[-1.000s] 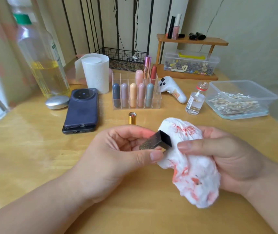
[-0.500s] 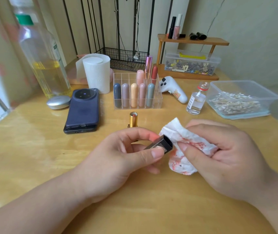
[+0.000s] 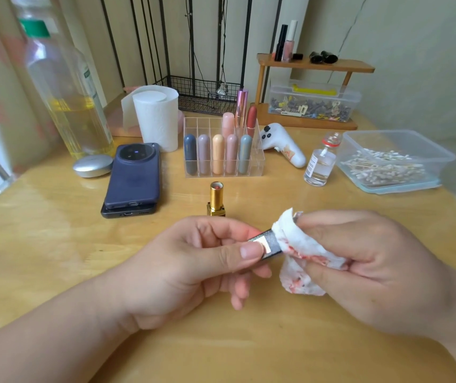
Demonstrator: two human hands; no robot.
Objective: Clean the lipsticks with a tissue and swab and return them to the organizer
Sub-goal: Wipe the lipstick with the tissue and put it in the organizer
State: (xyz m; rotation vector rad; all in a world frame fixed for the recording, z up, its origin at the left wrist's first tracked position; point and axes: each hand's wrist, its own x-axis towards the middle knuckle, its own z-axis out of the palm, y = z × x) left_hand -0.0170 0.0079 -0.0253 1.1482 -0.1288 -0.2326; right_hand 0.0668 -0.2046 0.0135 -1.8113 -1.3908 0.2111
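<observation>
I have the cap (image 3: 269, 244) pinched in my left hand (image 3: 193, 261), thumb on its near flat face and fingers curled behind. It is held low over the table, just in front of the gold lipstick (image 3: 217, 199) that stands uncapped. My right hand (image 3: 373, 272) is curled round the tissue (image 3: 304, 252), fingers clamped on it and pressing it over the cap's open end. The cap looks light and rigid, with a glossy shell that I judge slippery, so the flat sides are the place to hold it; gripping by the corners might let it twist. The tissue is soft, crumpled and red-stained, so a clean patch would wipe better. The gold lipstick looks narrow-footed and easy to tip, and its bullet is soft, so I would take it by the metal tube. The organizer (image 3: 258, 164) holds five rounded lipsticks across its front row and three taller ones behind at the right; the back-left cells show nothing. The tub (image 3: 373, 131) holds a heap of swabs (image 3: 381, 168), and the vial (image 3: 319, 167) beside it holds clear liquid.
</observation>
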